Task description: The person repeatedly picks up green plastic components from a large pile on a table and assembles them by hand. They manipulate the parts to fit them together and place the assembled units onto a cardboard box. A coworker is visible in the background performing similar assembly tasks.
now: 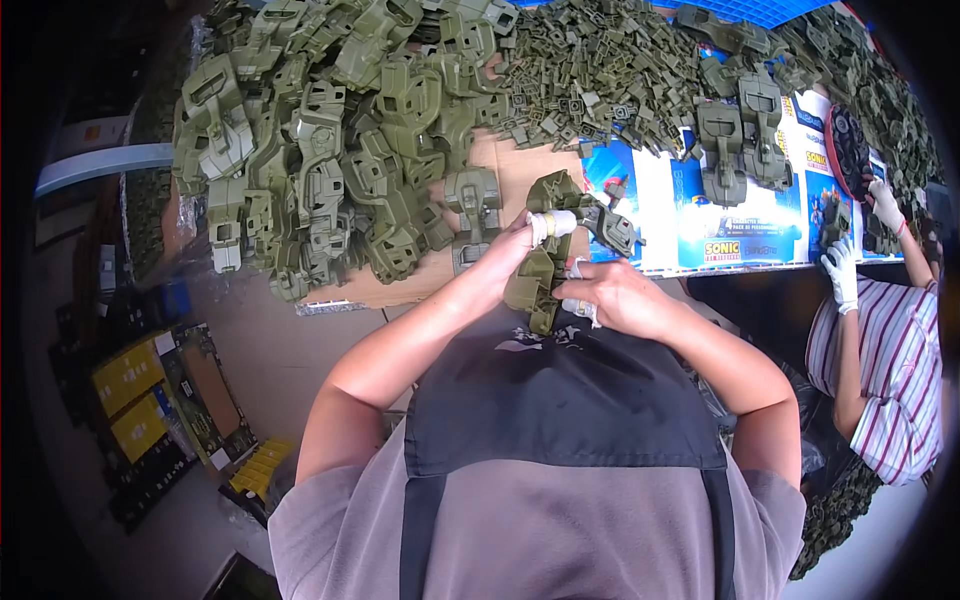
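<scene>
At the table's near edge, in front of my black apron, I hold an olive-green moulded plastic part (534,290) upright between both hands. My left hand (512,254) is closed on its upper left side, with white wrapping on the fingers. From the right, my right hand (624,299) grips it lower down, its fingertips wrapped in white too. Just beyond my hands lies another green plastic part (612,230). A similar large part (472,200) rests on the cardboard by my left hand. My fingers hide some of the held part.
Large green parts (390,100) are heaped at the left, small green pieces (610,80) at the back. Blue-and-white printed sheets (745,225) cover the table's right side. There, a co-worker's white-gloved hand (842,275) works at the edge. Yellow boxes (130,380) stand lower left.
</scene>
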Tool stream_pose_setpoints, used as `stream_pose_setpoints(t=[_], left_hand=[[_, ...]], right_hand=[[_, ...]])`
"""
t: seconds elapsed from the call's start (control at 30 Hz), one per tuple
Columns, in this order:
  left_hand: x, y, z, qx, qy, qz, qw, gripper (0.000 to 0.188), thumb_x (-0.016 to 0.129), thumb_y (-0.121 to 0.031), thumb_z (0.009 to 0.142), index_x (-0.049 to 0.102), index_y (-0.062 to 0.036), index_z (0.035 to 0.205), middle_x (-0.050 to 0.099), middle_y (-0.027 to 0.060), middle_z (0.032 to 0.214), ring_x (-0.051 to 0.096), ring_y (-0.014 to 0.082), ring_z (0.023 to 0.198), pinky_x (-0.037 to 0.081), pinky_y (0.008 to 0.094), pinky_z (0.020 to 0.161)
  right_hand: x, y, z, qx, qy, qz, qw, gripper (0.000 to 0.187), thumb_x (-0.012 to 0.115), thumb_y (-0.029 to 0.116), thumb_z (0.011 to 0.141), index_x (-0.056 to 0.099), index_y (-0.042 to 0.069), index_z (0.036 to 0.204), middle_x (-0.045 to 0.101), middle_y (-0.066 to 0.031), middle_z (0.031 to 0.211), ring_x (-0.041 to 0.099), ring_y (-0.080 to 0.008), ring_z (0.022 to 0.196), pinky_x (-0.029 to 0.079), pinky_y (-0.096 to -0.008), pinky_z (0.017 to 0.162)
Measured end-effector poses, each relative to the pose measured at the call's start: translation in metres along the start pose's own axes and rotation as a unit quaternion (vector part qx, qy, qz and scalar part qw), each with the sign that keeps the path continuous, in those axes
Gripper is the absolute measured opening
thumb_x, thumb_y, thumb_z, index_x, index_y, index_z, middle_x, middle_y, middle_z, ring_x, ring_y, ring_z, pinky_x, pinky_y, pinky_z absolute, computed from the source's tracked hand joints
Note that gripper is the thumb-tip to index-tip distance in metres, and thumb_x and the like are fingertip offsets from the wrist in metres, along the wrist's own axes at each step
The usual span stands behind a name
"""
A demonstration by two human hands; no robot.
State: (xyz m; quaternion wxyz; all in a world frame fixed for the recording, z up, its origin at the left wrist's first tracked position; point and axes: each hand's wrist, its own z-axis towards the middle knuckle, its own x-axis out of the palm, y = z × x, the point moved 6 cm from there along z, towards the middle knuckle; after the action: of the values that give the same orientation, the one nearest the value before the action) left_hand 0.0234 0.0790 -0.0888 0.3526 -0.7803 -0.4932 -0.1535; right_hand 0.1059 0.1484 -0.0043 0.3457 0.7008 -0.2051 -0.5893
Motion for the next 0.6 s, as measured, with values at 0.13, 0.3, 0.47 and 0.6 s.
stream_pose_setpoints(t=[0.13,0.3,0.47,0.6], left_hand=[[0.0,0.002,-0.002,0.015,-0.014,0.005,1.0,0.03,0.056,-0.018,0.086,0.051,-0.0053,0.112,0.059,0.006,0.105,0.058,0.0154,0.094,0.051,0.0289,0.077],[-0.008,0.001,0.004,0.063,-0.045,-0.01,0.997,0.027,0.054,-0.02,0.087,0.053,-0.0045,0.109,0.062,0.0082,0.098,0.061,0.017,0.09,0.052,0.0311,0.074],[-0.039,-0.039,0.002,0.127,0.002,-0.051,0.991,0.042,0.048,-0.039,0.09,0.048,-0.0035,0.112,0.061,0.0206,0.101,0.063,0.0267,0.088,0.053,0.0384,0.078],[-0.061,-0.06,-0.007,0.212,-0.088,-0.021,0.973,0.039,0.033,-0.036,0.096,0.044,-0.0033,0.115,0.058,0.0255,0.105,0.061,0.0301,0.092,0.053,0.0405,0.079]], right_hand=[[0.003,-0.003,-0.001,-0.005,-0.018,0.028,0.999,0.04,0.054,-0.005,0.058,0.062,0.006,0.096,0.056,-0.0115,0.076,0.059,-0.0308,0.07,0.049,-0.0397,0.063],[0.006,-0.021,-0.003,0.035,-0.012,0.147,0.989,0.038,0.06,-0.001,0.067,0.061,0.007,0.104,0.059,-0.0136,0.093,0.059,-0.0296,0.089,0.049,-0.0359,0.075],[0.023,-0.12,-0.032,0.176,-0.133,-0.043,0.974,0.053,0.064,0.012,0.077,0.045,0.012,0.127,0.05,-0.0188,0.118,0.049,-0.0338,0.109,0.041,-0.0393,0.093],[0.041,-0.134,-0.038,0.247,-0.178,-0.041,0.952,0.057,0.059,0.009,0.081,0.037,0.014,0.133,0.047,-0.0211,0.123,0.048,-0.033,0.112,0.038,-0.0387,0.096]])
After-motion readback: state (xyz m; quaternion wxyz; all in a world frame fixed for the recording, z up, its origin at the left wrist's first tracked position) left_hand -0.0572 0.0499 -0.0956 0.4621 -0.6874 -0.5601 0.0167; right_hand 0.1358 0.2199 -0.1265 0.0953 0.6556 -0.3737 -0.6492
